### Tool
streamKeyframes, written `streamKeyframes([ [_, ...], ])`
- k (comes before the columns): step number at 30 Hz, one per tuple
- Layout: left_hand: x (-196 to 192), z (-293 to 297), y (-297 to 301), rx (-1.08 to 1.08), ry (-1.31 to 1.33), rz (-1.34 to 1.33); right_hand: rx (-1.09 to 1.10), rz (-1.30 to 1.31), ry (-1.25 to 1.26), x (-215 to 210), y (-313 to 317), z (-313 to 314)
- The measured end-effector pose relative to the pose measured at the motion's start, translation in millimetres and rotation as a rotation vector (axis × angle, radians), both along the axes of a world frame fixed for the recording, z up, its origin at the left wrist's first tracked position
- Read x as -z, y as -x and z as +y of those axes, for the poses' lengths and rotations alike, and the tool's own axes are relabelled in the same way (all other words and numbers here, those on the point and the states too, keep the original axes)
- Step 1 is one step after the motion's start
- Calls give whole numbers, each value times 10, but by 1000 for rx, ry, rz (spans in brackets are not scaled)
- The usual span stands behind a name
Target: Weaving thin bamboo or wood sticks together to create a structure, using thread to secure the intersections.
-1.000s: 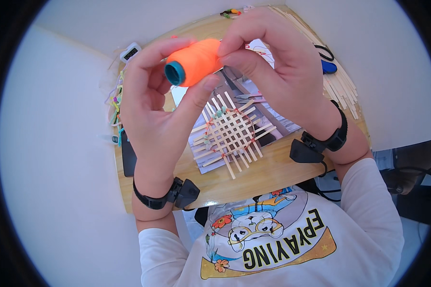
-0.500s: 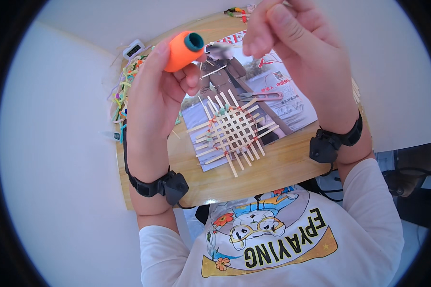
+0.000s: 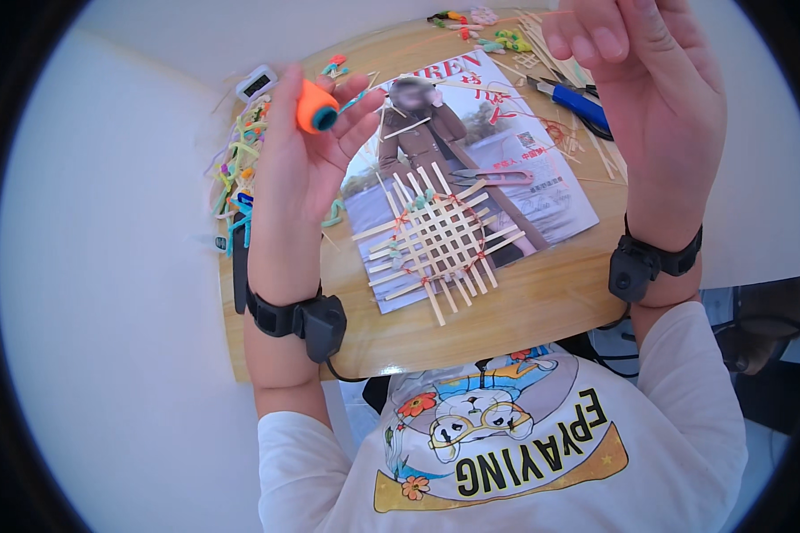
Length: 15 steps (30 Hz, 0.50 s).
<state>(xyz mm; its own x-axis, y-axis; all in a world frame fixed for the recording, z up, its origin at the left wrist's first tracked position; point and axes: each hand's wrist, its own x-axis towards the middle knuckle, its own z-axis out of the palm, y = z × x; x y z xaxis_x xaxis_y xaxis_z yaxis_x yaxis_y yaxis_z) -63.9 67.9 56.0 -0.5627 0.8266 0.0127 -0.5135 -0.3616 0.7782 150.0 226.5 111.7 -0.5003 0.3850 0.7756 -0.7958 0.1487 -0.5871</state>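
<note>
Wooden table [image 3: 524,311]: L hand [image 3: 307,164] w/ orange spool [image 3: 314,107] (raised)

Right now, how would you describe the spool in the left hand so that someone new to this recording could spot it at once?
Start at the round wooden table with the magazine and the woven lattice of sticks. Above its left edge the raised left hand pinches a small spool of orange thread at its fingertips. It is the only solid orange cylinder, with a teal core at its end.

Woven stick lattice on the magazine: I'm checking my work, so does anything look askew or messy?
The lattice lies tilted on the magazine, its stick ends jutting out unevenly. Loose coloured scraps are strewn along the table's left edge. Nothing looks broken.
</note>
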Motion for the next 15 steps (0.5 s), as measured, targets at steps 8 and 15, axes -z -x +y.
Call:
streamKeyframes([
  [8, 206, 17, 396, 188, -21, -82, 186, 112, 39, 7, -82, 100],
  [15, 364, 63, 564, 282, -51, -139, 347, 123, -240, -155, -235, 387],
])
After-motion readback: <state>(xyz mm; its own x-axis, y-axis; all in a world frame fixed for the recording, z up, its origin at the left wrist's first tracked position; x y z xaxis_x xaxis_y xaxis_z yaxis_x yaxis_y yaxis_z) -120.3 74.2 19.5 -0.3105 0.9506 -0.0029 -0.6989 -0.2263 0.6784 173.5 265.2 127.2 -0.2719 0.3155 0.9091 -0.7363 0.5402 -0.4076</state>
